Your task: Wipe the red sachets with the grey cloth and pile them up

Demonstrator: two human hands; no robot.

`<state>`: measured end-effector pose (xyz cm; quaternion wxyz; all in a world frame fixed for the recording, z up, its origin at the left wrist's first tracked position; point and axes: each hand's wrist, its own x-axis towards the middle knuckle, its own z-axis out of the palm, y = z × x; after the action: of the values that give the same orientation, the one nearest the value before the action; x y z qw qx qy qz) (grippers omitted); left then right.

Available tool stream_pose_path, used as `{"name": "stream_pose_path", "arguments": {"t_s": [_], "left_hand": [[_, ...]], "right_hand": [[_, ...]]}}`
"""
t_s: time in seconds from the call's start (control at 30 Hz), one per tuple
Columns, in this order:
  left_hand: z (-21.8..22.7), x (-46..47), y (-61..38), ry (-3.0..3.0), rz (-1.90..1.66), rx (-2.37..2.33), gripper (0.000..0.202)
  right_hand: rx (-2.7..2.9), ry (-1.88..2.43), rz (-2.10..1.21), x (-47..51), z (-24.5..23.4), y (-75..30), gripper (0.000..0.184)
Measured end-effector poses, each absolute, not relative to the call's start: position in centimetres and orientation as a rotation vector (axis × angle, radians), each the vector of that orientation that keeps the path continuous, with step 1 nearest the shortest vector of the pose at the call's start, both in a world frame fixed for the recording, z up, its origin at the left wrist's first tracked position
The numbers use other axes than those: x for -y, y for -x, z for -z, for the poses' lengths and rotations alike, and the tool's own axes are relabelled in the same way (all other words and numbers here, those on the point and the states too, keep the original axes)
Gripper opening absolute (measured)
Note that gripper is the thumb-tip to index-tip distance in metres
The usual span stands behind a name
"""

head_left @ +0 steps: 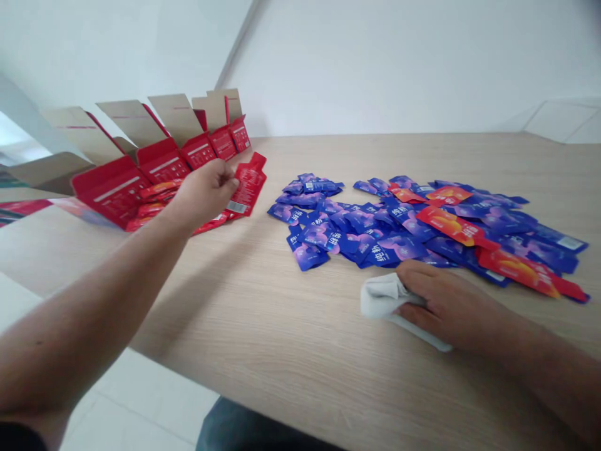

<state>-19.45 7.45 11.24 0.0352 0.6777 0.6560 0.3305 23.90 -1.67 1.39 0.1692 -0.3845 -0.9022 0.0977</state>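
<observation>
My left hand [209, 188] is closed, its thumb and fingers pinching a red spouted pouch [246, 188] that shows a barcode. More red pouches [157, 191] lie in a stack under and beside that hand, partly hidden by it. My right hand [436, 297] is wrapped round a folded white cloth [380, 294] near the table's front. A flat white edge shows beneath those fingers. Just beyond this hand spreads a heap of blue-purple sachets [361, 228], with several orange-red pouches [453, 225] lying on its right part.
A row of open red cartons [171, 156] with raised brown flaps stands along the left side of the wooden table [263, 326]. Behind the table is a white wall [399, 69]. The table's front edge runs above my leg [244, 429].
</observation>
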Motion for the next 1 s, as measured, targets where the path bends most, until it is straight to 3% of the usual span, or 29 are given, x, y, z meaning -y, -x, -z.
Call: {"name": "stream_pose_path", "arguments": {"t_s": [0.13,0.27,0.57,0.77,1.0], "left_hand": [[-13.8,-7.5,25.5,-2.249,-0.794,-2.495,0.016],[-15.4,-7.0,28.9,-2.182,-0.81,-2.666,0.023],[-13.7,-7.2,30.5,-2.331,-0.91,-2.371,0.054],[-11.0,-8.6,33.2,-2.481,-0.909,-2.206,0.047],[-10.4,-9.2,33.8,-2.371,-0.293,-2.502,0.044]], "right_hand": [[2.515,1.113,-0.383,1.8,-1.5,-24.0,0.013],[2.469,1.193,-0.523,1.8,-1.4,-24.3,0.018],[2.489,1.194,-0.594,1.0,-0.3,-25.5,0.029],[2.453,1.24,-0.538,1.5,-0.5,-25.1,0.017],[2.487,1.277,-0.523,1.2,0.0,-25.1,0.007]]}}
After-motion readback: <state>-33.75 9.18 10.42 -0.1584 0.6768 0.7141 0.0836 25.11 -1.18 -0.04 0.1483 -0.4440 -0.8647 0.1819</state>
